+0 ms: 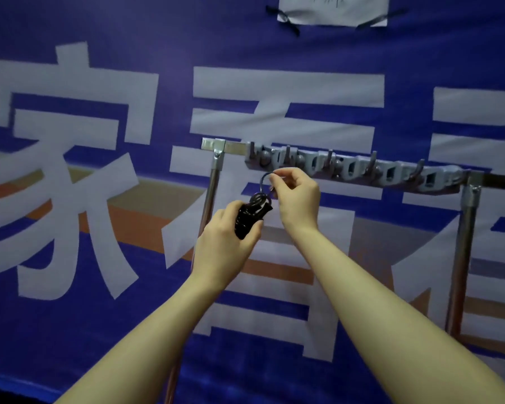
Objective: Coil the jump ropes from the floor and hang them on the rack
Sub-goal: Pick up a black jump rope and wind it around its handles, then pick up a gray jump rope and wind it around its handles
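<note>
The rack (347, 167) stands before a banner (70, 170), and both hands hold a coiled rope (250, 218) just below its leftmost hooks (264, 158).

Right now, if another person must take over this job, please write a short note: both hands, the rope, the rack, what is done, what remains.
Left hand: grips the coiled black jump rope.
Right hand: fingers pinch the metal ring at the bundle's top, just below the hook rail of the metal rack.
Done: rope coiled, brought to the rack.
Left: slip the ring over a hook, release. All visible hooks look empty. Other ropes are not in view.
</note>
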The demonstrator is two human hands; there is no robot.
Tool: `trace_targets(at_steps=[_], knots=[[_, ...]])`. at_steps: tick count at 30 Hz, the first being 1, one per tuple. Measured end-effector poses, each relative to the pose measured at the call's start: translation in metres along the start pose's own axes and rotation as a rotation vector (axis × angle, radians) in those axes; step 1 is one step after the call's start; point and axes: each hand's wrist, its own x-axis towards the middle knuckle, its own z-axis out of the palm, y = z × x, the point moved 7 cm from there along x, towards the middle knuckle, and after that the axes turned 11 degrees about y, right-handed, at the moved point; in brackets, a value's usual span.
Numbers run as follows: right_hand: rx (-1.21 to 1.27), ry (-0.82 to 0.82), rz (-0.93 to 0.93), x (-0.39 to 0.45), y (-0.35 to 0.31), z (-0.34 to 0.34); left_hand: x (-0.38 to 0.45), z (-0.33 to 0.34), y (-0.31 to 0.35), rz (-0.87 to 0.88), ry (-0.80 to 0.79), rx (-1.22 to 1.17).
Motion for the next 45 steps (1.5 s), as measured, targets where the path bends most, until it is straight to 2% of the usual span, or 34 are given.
trace_targets(at_steps=[6,12,16,27,36,43,45], knots=[[0.077,-0.043,0.014,0.042,-0.005,0.040,0.052,0.008,-0.008,0.009,0.082,0.071],[0.125,-0.102,0.136,0.063,0.010,0.073,0.092,0.020,-0.024,-0.008,0.066,0.125],[0.066,-0.122,0.178,0.069,0.023,0.084,0.097,0.029,-0.035,-0.041,0.014,0.137],[-0.137,-0.273,-0.061,0.035,0.026,0.072,0.065,0.034,-0.044,-0.086,-0.071,0.074],[-0.483,-0.350,-0.222,-0.027,0.018,0.007,0.021,-0.006,-0.021,0.034,-0.177,0.342],[-0.688,-0.503,-0.198,-0.140,0.018,-0.066,-0.075,-0.033,0.007,0.108,-0.356,0.370],[-0.705,-0.541,-0.170,-0.174,0.024,-0.084,-0.106,-0.037,0.006,0.085,-0.411,0.359]])
